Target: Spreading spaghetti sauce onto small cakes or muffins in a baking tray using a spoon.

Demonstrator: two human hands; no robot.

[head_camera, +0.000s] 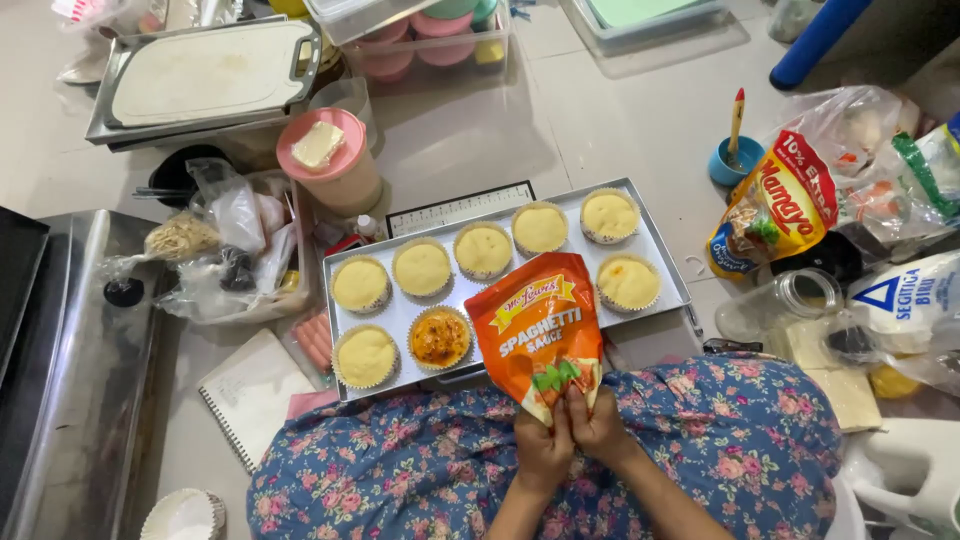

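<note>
Orange sauce pouch (538,325) is being pinched at its lower corner, frame centre, by left hand (541,447) and right hand (599,428) | being held tipped over the metal tray (665,262) | one topped cup (440,338) lying beside it, likely aimed there.

The sauce pouch (538,325) is bright orange with a yellow banner, white letters and a little green and red at its lower end, and it is over a silver-grey baking tray (660,262) that carries pale yellow batter in white paper cups (421,267); one cup (440,338) has an orange-red topping with dark spots. The dress (720,430) is dark blue with a pattern of pink flowers and small green leaves. Farther away are a pink tub (345,170) with a pale yellow block on its lid, a small blue cup (728,165) and a white cutting board (210,70).
</note>
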